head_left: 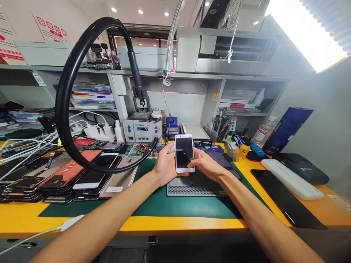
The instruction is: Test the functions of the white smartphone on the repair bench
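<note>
Clamped on a white smartphone (184, 154), the left hand (165, 166) holds it from the left while the right hand (202, 161) grips its right edge, thumb on the lower front. Beneath the raised phone spreads a yellow workbench (164, 223), on it a green mat (192, 208), and on that a grey perforated pad (197, 189). Behind stands a grey rework station (142, 128); just left of it, a white bottle (119, 132).
</note>
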Motion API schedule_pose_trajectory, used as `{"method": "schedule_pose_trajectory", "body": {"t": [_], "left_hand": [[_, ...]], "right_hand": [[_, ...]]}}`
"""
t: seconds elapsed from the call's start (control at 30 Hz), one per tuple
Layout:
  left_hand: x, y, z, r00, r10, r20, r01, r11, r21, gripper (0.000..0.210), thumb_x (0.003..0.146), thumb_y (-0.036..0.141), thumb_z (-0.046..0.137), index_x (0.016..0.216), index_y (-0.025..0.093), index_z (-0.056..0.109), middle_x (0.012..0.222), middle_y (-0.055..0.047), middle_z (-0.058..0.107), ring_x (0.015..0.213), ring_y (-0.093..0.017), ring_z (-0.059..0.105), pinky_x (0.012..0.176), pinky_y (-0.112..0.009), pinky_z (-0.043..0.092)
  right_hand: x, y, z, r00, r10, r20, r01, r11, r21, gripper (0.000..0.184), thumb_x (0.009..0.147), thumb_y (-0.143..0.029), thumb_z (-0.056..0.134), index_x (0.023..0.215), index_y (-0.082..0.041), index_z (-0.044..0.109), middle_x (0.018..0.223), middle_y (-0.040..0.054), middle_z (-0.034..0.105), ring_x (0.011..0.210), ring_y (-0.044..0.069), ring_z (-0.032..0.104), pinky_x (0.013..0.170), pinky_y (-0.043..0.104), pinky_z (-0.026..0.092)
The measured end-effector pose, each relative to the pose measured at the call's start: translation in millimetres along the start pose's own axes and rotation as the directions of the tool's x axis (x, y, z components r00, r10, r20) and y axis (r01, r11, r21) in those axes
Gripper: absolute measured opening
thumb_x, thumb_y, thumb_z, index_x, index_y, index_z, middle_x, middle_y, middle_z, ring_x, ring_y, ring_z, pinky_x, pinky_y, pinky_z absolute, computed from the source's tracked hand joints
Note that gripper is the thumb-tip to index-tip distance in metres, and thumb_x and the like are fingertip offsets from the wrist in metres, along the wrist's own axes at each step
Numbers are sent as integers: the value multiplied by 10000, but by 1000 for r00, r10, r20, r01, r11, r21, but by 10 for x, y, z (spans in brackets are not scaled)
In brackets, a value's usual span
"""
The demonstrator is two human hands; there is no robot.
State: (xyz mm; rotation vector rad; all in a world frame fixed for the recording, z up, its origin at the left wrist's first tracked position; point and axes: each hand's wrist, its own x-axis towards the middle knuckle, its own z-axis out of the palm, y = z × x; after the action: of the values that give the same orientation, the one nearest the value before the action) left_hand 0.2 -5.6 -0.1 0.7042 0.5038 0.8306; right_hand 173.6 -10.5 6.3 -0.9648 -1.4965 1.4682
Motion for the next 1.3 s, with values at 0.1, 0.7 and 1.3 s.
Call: {"method": "schedule_pose_trajectory", "body": {"t": [0.1,0.7,1.3], "left_hand": [[-27,-12,47,1000,11,-27,-11,1000,10,644,960,645,376,1123,102,679,968,-197,717,791,-292,702,617,-406,590],[-49,-35,102,995,24,-96,-26,999,-19,693,956,694,326,1115,123,684,950,-178,722,791,-286,700,598,-395,588],[-87,-96,151,984,124,-130,-120,992,42,682,970,666,335,1160,114,690,998,-185,722,824,-286,697,619,-386,587]], "right_hand": [[7,15,-11,1000,14,19,-14,1000,4,382,595,-93,627,960,-196,581,791,-32,617,668,142,538,591,273,394],[31,78,-60,994,-11,111,8,1000,25,396,592,-69,661,948,-202,553,809,-29,597,661,125,500,577,259,365],[22,58,-49,990,-59,128,57,998,16,433,628,-67,674,1027,-199,570,842,-28,598,729,137,519,635,269,410]]}}
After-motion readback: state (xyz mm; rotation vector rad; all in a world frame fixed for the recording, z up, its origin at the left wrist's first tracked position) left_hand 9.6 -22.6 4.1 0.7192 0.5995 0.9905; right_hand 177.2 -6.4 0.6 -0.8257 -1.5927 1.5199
